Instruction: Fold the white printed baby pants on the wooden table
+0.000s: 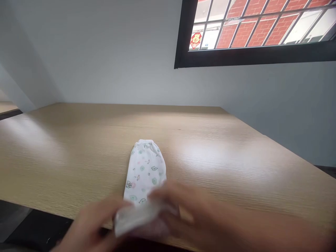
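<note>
A small white garment (146, 169) with a tiny printed pattern lies lengthwise on the wooden table (236, 157), its elastic cuff pointing away from me. At the near table edge, my left hand (91, 224) and my right hand (183, 206) are both on its near end, which looks lifted and folded. Motion smears both hands, so the fingers are unclear.
The table meets a plain grey wall at the back. A dark-framed window (252, 56) with bars sits upper right, red brick beyond it. Another wooden surface (6, 106) shows at the far left. The floor below the near table edge is dark.
</note>
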`<state>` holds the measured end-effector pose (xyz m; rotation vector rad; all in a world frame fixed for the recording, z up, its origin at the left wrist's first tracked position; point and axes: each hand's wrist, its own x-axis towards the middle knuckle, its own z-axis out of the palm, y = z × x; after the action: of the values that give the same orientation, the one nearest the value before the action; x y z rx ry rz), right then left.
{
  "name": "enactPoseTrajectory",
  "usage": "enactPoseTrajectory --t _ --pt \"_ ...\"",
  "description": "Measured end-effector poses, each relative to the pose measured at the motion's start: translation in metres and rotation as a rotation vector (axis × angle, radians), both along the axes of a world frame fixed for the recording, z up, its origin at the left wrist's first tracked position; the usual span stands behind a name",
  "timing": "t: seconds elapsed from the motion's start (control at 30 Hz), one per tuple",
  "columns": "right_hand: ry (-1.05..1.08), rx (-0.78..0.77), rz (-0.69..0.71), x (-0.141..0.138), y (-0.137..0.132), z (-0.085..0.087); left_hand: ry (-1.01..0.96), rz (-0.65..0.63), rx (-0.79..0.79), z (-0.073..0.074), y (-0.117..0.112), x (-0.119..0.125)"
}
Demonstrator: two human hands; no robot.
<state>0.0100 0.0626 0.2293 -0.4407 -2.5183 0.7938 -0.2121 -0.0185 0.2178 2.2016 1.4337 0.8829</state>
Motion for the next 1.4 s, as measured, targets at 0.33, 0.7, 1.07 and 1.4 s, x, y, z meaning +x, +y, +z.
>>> enactPoseTrajectory --t 0.33,0.7,1.07,1.4 --pt "-0.183 -0.102 -0.35 -0.076 0.169 -0.012 -0.209 0.329 -0.224 -0.024 0.188 -0.029" --pt "-0.353 0.019 -0.342 -0.08 0.194 -0.043 -0.014 0.454 -0.153 -0.056 0.219 -0.031" --pt "-0.256 0.428 -0.395 -0.084 0.157 -0.054 0.198 0.316 0.179 -0.055 0.191 -0.009" --pt "-0.503 0.37 0.111 -0.067 0.105 -0.063 0.395 -0.433 -0.042 -0.047 0.18 0.006"
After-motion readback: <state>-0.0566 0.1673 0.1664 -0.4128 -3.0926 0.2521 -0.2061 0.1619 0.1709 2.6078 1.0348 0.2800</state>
